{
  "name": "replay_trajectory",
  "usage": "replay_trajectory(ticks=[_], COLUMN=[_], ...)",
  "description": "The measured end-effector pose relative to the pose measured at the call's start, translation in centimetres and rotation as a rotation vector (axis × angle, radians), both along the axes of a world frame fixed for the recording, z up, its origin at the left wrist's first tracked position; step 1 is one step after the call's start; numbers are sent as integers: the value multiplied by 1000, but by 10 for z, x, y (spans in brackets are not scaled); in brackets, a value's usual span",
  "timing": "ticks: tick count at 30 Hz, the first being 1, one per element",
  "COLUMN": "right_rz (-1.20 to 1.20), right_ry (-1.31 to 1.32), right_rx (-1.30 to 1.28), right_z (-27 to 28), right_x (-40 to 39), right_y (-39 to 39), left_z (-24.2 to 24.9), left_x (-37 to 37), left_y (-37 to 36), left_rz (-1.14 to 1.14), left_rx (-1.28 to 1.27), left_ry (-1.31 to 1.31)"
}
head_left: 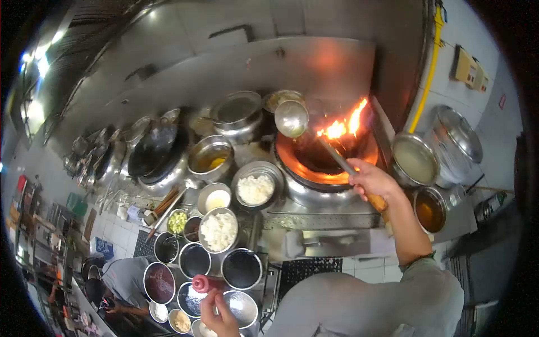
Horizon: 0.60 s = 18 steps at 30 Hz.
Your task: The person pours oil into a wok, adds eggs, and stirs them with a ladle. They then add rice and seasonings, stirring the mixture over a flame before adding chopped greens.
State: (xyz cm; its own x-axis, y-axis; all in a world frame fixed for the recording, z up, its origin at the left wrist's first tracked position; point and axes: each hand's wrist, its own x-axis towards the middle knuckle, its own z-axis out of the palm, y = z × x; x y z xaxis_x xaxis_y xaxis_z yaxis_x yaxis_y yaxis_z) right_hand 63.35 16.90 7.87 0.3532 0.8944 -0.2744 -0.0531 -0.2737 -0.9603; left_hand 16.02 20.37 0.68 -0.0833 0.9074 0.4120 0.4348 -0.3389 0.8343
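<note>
My right hand point(371, 181) is wrapped round the long handle of a ladle point(292, 118). The ladle's round metal bowl is raised over the left rim of a wok point(314, 160) on the burner. Flames point(348, 122) flare up at the wok's far side, and its contents are hard to make out. At the lower edge my left hand point(219, 315) has its fingers drawn together beside the seasoning bowls; what they hold, if anything, is hidden. Just beyond those fingertips lies a red bottle point(205, 283). A bowl with a shiny interior point(242, 308) sits right by this hand.
Left of the burner stand a bowl of white rice-like food point(255, 190), a similar bowl point(219, 230), chopped green pieces point(177, 222) and a pot with yellow liquid point(210, 160). A pot of cloudy liquid point(415, 159) stands right. Another person point(126, 281) is at lower left.
</note>
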Motion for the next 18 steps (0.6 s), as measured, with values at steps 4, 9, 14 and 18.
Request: replay_trajectory(ticks=[4,9,14,18], right_rz=[-14,-29,-123,-128], right_ry=[-460,-924,-662,-696], right_rx=[-162,-104,-112,103], right_z=[-6,-31,-72,-93], right_x=[36,77,118,149], right_y=[-45,-92,-114,-137], left_z=[-4,14,23,19], left_x=[39,96,135,155], left_y=[-7,-33,-64,-86], left_rz=[-71,-145,-159,-157], left_rx=[89,59,72,-12], left_ry=[48,142,264,259])
